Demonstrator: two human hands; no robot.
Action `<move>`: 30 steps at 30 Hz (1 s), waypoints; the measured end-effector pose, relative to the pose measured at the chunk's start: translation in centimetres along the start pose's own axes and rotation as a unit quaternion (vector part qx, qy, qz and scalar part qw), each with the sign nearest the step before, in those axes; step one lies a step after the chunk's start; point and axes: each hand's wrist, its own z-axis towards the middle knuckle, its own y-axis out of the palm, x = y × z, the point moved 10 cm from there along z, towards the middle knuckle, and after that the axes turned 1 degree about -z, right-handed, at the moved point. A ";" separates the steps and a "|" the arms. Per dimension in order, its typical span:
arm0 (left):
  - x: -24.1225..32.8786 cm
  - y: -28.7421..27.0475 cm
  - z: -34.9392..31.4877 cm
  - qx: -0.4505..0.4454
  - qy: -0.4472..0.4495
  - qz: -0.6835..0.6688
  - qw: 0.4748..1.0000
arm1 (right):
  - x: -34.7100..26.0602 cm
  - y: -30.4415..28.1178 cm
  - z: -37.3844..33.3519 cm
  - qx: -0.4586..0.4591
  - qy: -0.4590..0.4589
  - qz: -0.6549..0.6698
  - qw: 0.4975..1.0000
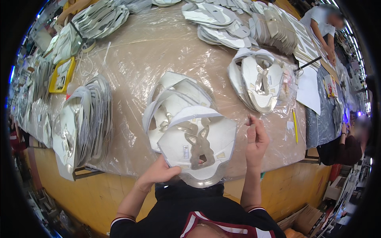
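At table edge, left hand gripping white shoe upper bearing small printed label; right hand curled, contents unclear.

The upper is being held up at its lower left edge, its white face showing inside a grey rim. A pale band is arching across the top, and a shiny beige tip is curving past the counter's near edge. Taupe trim is filling the middle, two ear-like lobes rising above a small opening. A small label is sitting left of the trim; beige patches are flanking it lower down.
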 end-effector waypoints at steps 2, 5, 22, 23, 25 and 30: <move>-0.4 0.1 -0.4 -0.024 0.010 0.012 1.000 | 2.1 1.3 -1.4 -0.039 0.104 0.134 0.985; -1.9 -0.1 -1.3 -0.071 0.008 0.004 0.997 | 2.6 3.2 -3.8 -0.108 0.158 0.189 0.963; 9.2 3.1 4.9 0.114 0.345 0.554 0.749 | 6.2 8.3 -5.0 -0.239 0.179 0.061 0.953; 8.4 3.4 7.1 0.081 0.327 0.578 0.743 | 6.2 8.1 -4.8 -0.224 0.166 0.068 0.958; 7.4 2.7 9.8 0.054 0.310 0.531 0.787 | 5.8 7.2 -4.6 -0.191 0.120 0.021 0.974; 6.3 1.9 10.5 0.076 0.364 0.484 0.792 | 3.3 3.9 -5.1 -0.093 -0.026 -0.213 0.972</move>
